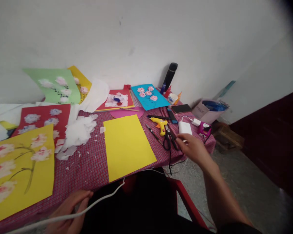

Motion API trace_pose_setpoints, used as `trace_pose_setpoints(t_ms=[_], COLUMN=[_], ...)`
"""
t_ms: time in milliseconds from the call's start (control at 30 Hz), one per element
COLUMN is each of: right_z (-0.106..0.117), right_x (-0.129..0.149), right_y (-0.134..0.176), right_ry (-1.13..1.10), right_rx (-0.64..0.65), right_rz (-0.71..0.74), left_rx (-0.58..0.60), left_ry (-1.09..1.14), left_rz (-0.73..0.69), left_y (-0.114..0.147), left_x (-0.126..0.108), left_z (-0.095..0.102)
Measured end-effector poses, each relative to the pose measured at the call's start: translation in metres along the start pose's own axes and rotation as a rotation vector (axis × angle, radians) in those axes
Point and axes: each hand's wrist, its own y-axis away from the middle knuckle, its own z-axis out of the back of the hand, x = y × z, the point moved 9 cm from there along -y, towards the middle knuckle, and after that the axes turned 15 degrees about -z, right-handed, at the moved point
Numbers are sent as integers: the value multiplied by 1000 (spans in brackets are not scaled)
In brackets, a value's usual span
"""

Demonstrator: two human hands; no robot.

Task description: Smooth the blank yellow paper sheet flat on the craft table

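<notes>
My right hand (194,149) is closed at the table's right front edge, fingertips pinched beside the black-handled scissors (169,140) and just below a white power bank (185,128). A small white bit shows by its fingers; what they grip cannot be made out. My left hand (72,208) rests low at the table's front edge, its fingers loosely apart and nothing visible in them. A white cable (100,199) passes in front of it. Between the hands lies a blank yellow sheet (128,146). A yellow glue gun (160,125) and a dark patterned pen (153,134) lie right of the sheet.
Torn white paper (80,130) is heaped left of the sheet, near flower pictures on yellow (42,172), red and green paper. Behind are a blue flower picture (148,97), paint bottles, a paper cup (172,98), a phone (181,108) and a black flask (170,76).
</notes>
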Motion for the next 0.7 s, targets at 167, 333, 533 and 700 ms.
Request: trace_pose_setpoints(t_ms=[167,333,533,700], right_z=[9,7,30,11], right_x=[-66,-71,5,64], right_y=[-43,-61,-75,-87], right_ry=[318,369,266,172], right_rx=[-225,-193,-199,13], right_rz=[-283,-273,-73,129], left_rx=[54,38,48,31], left_ry=[-65,-109,-88,-67], left_rz=[-4,31,48,68], left_y=[-13,-28,-31,-25], left_x=[0,11,13,16], left_z=[-2,-1,-4,-4])
